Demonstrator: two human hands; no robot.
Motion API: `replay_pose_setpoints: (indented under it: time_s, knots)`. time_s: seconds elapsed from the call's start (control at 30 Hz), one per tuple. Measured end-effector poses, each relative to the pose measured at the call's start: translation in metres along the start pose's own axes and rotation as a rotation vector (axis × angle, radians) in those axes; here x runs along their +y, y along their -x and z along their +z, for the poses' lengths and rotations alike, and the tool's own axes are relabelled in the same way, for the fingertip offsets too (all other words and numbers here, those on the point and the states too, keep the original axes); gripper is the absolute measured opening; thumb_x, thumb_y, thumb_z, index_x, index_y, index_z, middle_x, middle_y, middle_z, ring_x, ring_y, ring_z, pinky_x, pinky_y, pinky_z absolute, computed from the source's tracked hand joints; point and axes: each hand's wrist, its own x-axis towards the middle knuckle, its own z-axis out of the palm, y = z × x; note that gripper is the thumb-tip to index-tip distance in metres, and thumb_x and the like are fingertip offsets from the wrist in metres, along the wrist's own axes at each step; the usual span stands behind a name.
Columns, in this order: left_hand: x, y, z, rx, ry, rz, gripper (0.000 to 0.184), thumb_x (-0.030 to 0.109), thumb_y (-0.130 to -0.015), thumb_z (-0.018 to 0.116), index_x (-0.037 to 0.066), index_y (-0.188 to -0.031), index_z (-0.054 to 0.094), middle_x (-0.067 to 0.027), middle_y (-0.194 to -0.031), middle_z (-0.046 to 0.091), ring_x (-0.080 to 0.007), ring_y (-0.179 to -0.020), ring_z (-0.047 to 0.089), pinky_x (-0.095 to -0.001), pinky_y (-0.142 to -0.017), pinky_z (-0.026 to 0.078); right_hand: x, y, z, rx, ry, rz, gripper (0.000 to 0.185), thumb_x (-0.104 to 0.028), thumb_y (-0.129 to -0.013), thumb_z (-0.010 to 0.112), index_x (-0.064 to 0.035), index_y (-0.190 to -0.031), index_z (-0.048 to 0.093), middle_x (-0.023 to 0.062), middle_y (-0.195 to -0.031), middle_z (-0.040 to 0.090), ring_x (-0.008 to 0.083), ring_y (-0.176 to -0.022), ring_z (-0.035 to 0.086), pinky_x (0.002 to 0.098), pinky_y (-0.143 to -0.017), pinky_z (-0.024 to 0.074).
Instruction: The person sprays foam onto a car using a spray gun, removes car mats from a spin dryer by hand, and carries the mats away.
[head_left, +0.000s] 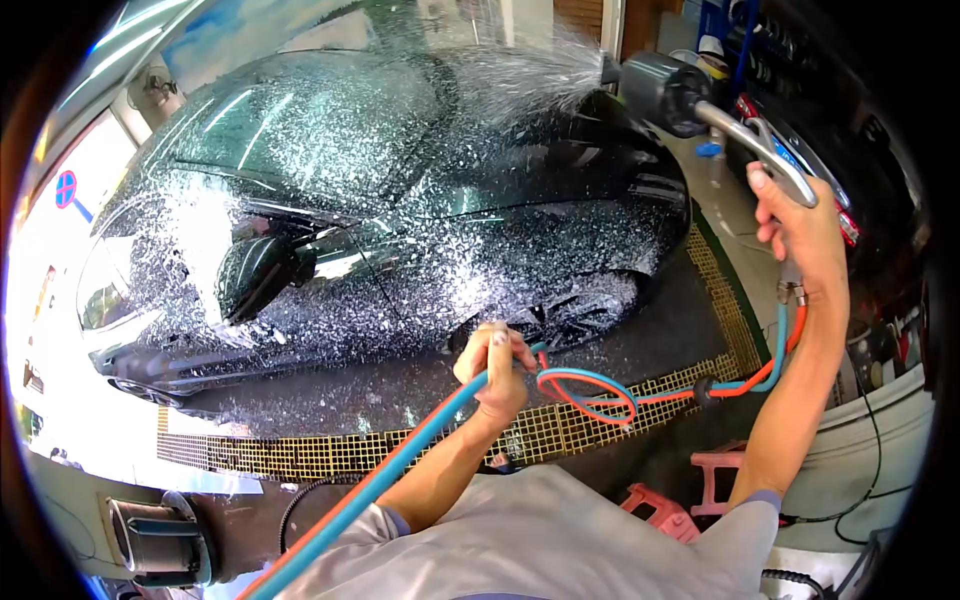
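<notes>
My right hand, raised at the right, is wrapped round the grip of a spray gun with a thick black nozzle head and a curved metal tube. Spray fans out leftward from its nozzle over a dark car. White foam specks cover the car's roof, windows, mirror and side. My left hand is closed round a twin hose, one line blue and one orange. Between my hands the hose makes a loop, then runs up to the base of the gun.
A yellow grating borders the dark wet floor beside the car. Pink plastic stools stand near my right side. A metal hose drum is at the lower left. Another dark vehicle and a blue rack are at the right.
</notes>
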Motion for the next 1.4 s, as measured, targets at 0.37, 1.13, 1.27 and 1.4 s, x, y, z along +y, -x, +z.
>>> replay_pose_setpoints:
  time_s: [0.37, 1.13, 1.27, 1.4]
  knots:
    - [-0.029, 0.05, 0.062, -0.354, 0.012, 0.02, 0.022, 0.009, -0.097, 0.045, -0.002, -0.079, 0.051, -0.0098, -0.064, 0.048, -0.0163, -0.051, 0.053, -0.0268, -0.046, 0.042, 0.164, -0.038, -0.073, 0.194, 0.341, 0.278, 0.019, -0.022, -0.09, 0.066, -0.0033, -0.088, 0.068, -0.0005, -0.06, 0.057, 0.0064, -0.046, 0.051, 0.0244, -0.038, 0.0354]
    - [-0.199, 0.134, 0.395, -0.017, 0.048, -0.471, 0.042, 0.033, -0.098, 0.044, 0.005, -0.067, 0.05, -0.0023, -0.054, 0.039, -0.0133, -0.042, 0.041, -0.0307, -0.04, 0.042, 0.524, -0.108, -0.208, -0.621, 0.218, 0.028, 0.025, -0.013, -0.083, 0.067, -0.0009, -0.105, 0.069, 0.0191, -0.071, 0.064, 0.0307, -0.061, 0.061, 0.0398, -0.061, 0.0476]
    - [-0.232, 0.104, 0.415, 0.056, 0.137, -0.414, 0.043, 0.033, -0.1, 0.038, 0.006, -0.069, 0.051, -0.0022, -0.061, 0.044, -0.0128, -0.044, 0.04, -0.029, -0.042, 0.04, 0.619, -0.141, -0.22, -0.651, 0.3, 0.306, 0.019, -0.013, -0.085, 0.065, 0.0, -0.098, 0.066, 0.0178, -0.067, 0.058, 0.0276, -0.056, 0.053, 0.0408, -0.059, 0.0449]
    - [-0.281, 0.084, 0.441, 0.078, 0.119, -0.385, 0.043, 0.03, -0.1, 0.035, 0.007, -0.068, 0.051, -0.0017, -0.061, 0.043, -0.0125, -0.046, 0.04, -0.0288, -0.043, 0.039, 0.68, -0.173, -0.225, -0.483, 0.368, 0.378, 0.025, -0.013, -0.089, 0.066, -0.0028, -0.112, 0.067, 0.0208, -0.073, 0.062, 0.0333, -0.063, 0.059, 0.0436, -0.062, 0.0458]
